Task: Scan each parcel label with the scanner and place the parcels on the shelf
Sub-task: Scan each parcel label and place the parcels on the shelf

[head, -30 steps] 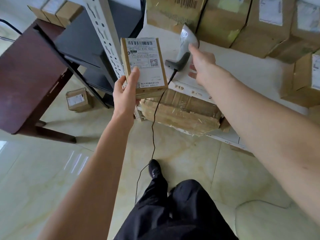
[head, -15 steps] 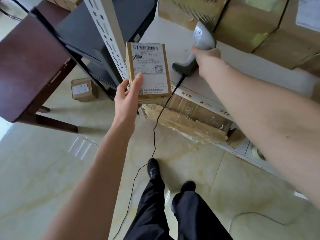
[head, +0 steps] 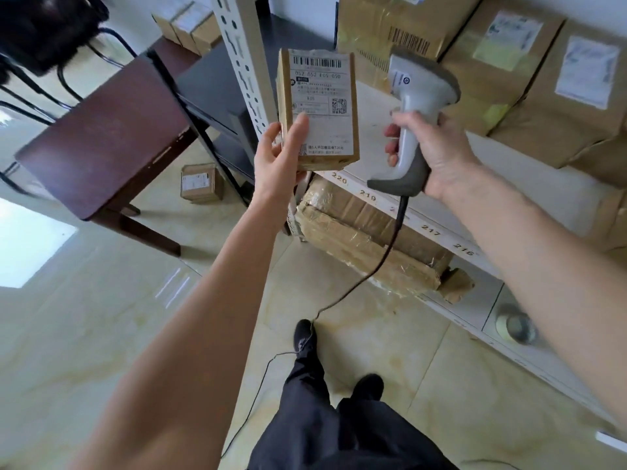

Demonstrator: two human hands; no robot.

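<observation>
My left hand (head: 280, 157) holds a small brown parcel (head: 319, 108) upright by its lower left corner, thumb lying on its white label with barcode facing me. My right hand (head: 437, 154) grips the handle of a grey corded scanner (head: 412, 110), lifted off the white shelf (head: 529, 198). The scanner head is up and sits just right of the parcel, a small gap between them. Its black cable (head: 383, 252) hangs down to the floor.
Several taped cardboard parcels (head: 556, 89) stand at the back of the shelf. A large wrapped box (head: 366, 239) sits on the level below. A dark wooden table (head: 101, 137) stands left, with a small box (head: 202, 183) on the tiled floor beside it. My legs are below.
My right hand reached the scanner lying on the shelf, closed round its handle and lifted it up beside the parcel. The left hand kept holding the parcel upright.
</observation>
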